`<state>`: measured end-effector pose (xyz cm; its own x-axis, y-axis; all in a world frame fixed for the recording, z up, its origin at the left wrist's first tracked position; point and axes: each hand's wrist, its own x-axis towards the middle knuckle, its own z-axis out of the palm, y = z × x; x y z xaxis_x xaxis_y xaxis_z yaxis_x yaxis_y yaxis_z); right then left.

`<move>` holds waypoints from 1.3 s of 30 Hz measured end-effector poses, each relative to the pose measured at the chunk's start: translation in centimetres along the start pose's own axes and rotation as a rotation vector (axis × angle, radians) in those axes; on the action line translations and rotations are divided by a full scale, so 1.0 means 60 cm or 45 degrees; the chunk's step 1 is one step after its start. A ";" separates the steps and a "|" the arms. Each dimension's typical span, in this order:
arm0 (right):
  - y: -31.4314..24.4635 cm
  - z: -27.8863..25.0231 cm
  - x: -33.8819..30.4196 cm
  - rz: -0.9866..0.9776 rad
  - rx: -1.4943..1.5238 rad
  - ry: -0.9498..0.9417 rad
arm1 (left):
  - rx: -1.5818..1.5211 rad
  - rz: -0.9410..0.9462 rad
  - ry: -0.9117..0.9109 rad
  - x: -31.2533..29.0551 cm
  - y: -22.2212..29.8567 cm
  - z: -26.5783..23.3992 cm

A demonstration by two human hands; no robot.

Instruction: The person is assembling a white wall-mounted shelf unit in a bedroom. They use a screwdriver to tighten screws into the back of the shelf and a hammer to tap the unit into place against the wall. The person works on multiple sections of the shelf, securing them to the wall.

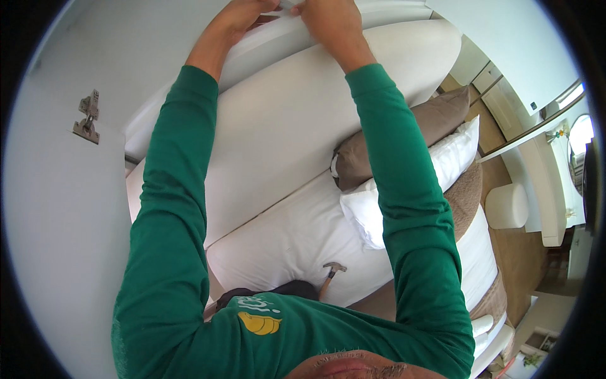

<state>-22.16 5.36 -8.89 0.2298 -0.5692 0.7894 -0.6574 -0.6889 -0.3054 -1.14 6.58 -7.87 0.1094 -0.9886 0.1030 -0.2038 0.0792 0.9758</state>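
Both arms, in green sleeves, reach up to the top edge of the head view, where the picture cuts off part of each hand. My left hand (243, 18) has its fingers closed close to the white ledge above the headboard (297, 107). Close by on the right, my right hand (332, 28) is closed too, its fingertips pointing toward the left ones. A small greyish piece (287, 5) shows between the two hands; its kind cannot be made out. On the bed below lies a hammer (333, 269) with a metal claw head.
A metal cabinet hinge (88, 118) is fixed to the white panel at left. Brown and white pillows (416, 126) lean against the headboard on the white bed (290, 259). A white pouf (507, 206) and a dressing table with a round mirror (581, 151) stand at right.
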 end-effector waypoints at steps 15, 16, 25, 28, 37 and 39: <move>0.020 -0.099 -0.035 0.053 0.121 -0.179 | 0.091 -0.018 -0.009 -0.001 -0.016 -0.015; 0.018 -0.092 -0.035 0.061 0.131 -0.163 | 0.051 -0.036 -0.021 -0.004 -0.016 -0.015; 0.000 -0.039 -0.010 0.059 0.050 -0.136 | 0.070 0.019 0.009 -0.007 -0.007 -0.007; -0.010 -0.013 0.002 0.026 0.035 -0.086 | 0.224 -0.081 0.092 -0.007 -0.001 -0.003; 0.015 -0.103 -0.009 -0.035 -0.022 -0.205 | 0.255 0.009 -0.027 -0.001 -0.016 -0.017; 0.030 -0.128 -0.026 0.004 -0.036 -0.211 | 0.278 -0.014 -0.043 0.001 -0.020 -0.021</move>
<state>-29.22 8.42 -6.58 0.3416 -0.6392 0.6890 -0.6778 -0.6754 -0.2904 0.33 6.62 -8.80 0.0810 -0.9933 0.0824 -0.4092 0.0423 0.9115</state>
